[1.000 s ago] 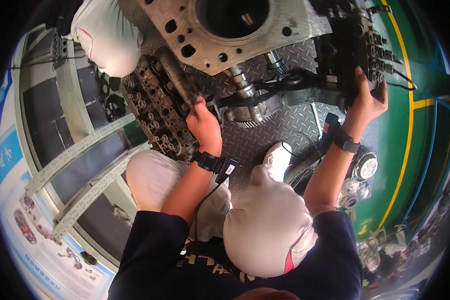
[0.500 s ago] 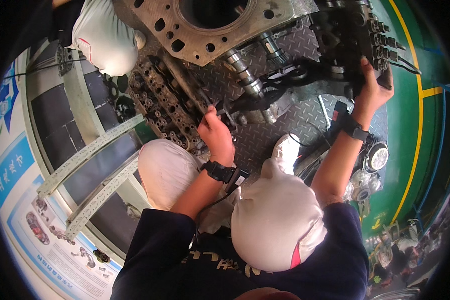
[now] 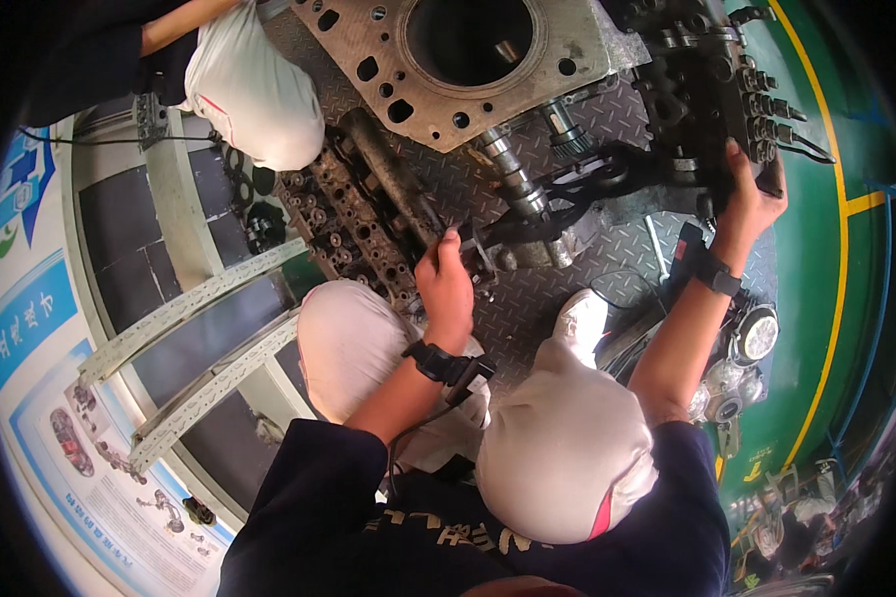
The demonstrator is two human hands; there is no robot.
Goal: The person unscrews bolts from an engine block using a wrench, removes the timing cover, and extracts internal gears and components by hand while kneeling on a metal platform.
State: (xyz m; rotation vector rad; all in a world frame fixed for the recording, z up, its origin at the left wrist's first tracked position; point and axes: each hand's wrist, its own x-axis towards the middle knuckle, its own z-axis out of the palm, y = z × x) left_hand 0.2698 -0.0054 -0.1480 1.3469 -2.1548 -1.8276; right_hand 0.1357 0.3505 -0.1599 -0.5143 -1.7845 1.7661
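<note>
A long dark metal casting (image 3: 657, 203) with an uneven outline lies across the floor plate in front of me. My left hand (image 3: 448, 294) is closed at its left end, thumb on top, fingers mostly hidden underneath. At the right end my right hand (image 3: 752, 207) grips the casting, thumb up, beside a dark block with several pipe fittings (image 3: 759, 104). Just beyond the casting are a shiny camshaft-like shaft (image 3: 514, 171) and a toothed gear (image 3: 567, 134). A cylinder head (image 3: 353, 219) lies left of my left hand.
A large engine block (image 3: 433, 104) with a round bore stands ahead. A co-worker's white-trousered knee (image 3: 269, 109) is at upper left. Pale metal frame rails (image 3: 189, 308) run along the left. Round metal parts (image 3: 757, 333) lie to the right, near green flooring (image 3: 801, 289).
The engine parts and both hands sit slightly lower and further right in the picture. The co-worker's knee also shows further right, and a forearm now appears. Both my hands keep their hold.
</note>
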